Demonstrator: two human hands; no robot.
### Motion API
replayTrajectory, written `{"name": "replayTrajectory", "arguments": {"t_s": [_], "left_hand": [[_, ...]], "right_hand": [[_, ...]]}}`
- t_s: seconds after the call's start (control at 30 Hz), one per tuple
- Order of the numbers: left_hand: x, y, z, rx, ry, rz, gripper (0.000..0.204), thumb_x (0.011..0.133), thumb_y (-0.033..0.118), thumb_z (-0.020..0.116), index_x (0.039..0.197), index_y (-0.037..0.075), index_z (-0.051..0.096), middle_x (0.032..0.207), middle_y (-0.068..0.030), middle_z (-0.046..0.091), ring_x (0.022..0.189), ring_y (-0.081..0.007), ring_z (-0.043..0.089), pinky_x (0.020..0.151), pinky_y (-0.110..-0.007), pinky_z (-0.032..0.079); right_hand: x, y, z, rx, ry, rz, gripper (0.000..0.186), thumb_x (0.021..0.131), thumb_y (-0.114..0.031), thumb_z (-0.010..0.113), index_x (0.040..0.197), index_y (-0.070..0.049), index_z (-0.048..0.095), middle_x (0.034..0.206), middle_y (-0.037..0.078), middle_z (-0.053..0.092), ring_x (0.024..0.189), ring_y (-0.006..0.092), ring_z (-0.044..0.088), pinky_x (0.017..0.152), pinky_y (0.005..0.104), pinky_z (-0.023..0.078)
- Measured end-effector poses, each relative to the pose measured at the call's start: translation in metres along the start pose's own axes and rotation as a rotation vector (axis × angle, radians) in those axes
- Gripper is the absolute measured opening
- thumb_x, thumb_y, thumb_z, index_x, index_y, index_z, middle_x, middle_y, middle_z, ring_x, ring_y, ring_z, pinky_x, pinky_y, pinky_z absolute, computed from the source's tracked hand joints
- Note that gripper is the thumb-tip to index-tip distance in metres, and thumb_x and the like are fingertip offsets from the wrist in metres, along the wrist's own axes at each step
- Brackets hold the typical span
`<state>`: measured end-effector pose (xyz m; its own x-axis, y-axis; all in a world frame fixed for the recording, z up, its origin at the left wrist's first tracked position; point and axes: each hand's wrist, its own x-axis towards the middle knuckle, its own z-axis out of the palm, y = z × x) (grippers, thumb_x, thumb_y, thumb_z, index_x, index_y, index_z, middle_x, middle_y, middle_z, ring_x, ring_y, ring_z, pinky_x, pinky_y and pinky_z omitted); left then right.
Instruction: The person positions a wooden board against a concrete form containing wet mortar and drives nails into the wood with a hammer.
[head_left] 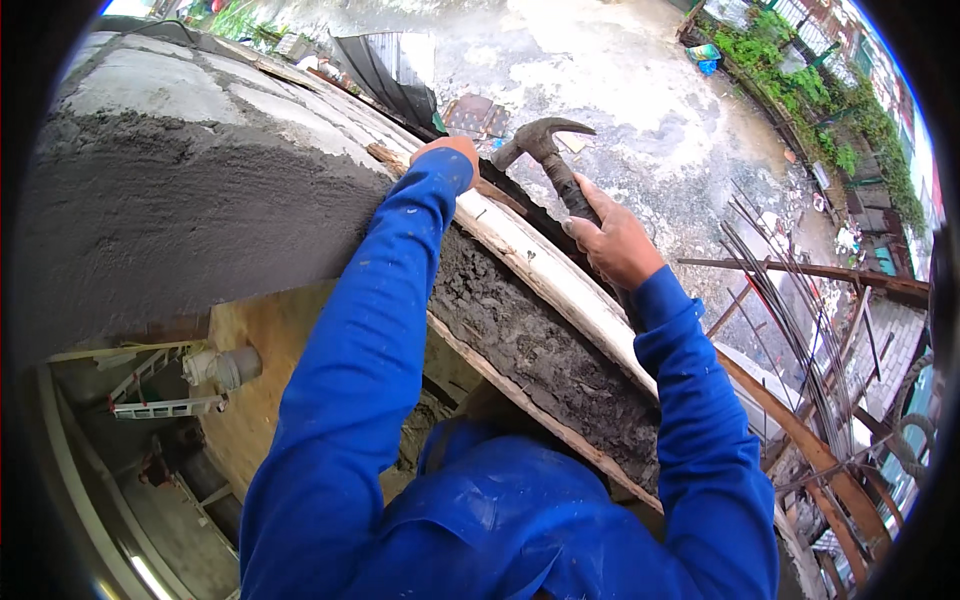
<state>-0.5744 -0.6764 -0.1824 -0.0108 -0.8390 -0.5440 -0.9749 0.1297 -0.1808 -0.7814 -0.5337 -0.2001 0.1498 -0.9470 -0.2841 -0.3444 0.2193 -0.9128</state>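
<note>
My right hand [622, 240] is wrapped round the dark handle of a claw hammer [545, 143], whose metal head is raised beyond the wall edge. My left hand [456, 152] is closed at the far end of a pale timber strip [535, 255], to the left of the hammer head. Its fingertips are hidden, so I cannot tell what they grip. A few nails stick out of the strip. Alongside it, nearer to me, runs a band of rough grey mortar [520, 325]. Left of my left forearm is a wall with fresh grey plaster [190, 220].
Far below lies a pale concrete yard [620, 70]. Thin steel bars [790, 290] and brown timbers [820, 455] stand at right. At lower left, down inside, are a ladder [170, 408] and a bucket [235, 368]. A dark corrugated sheet [390, 75] stands beyond the wall.
</note>
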Motion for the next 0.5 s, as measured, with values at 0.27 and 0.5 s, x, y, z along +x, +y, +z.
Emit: {"name": "replayTrajectory", "arguments": {"t_s": [0.27,0.5], "left_hand": [[0.016,-0.015,0.01,0.182,-0.168,0.294,0.011,0.064,0.013,0.07,0.074,0.013,0.074,0.073,-0.011,0.068,0.069,-0.0264,0.066,0.066,-0.036,0.052],[0.026,-0.033,0.029,0.092,0.013,0.233,0.012,0.074,0.017,0.065,0.077,0.009,0.074,0.081,-0.0152,0.069,0.078,-0.0281,0.068,0.075,-0.035,0.053]], "right_hand": [[-0.007,0.005,-0.001,0.03,-0.014,-0.034,0.064,0.083,-0.02,0.06,0.138,0.002,0.037,0.134,0.026,0.047,0.126,0.0326,0.046,0.106,0.0335,0.033],[-0.01,-0.006,0.004,0.061,0.005,-0.03,0.061,0.086,-0.018,0.058,0.143,-0.015,0.037,0.063,-0.002,0.046,0.051,0.0083,0.045,0.043,0.0257,0.038]]}}
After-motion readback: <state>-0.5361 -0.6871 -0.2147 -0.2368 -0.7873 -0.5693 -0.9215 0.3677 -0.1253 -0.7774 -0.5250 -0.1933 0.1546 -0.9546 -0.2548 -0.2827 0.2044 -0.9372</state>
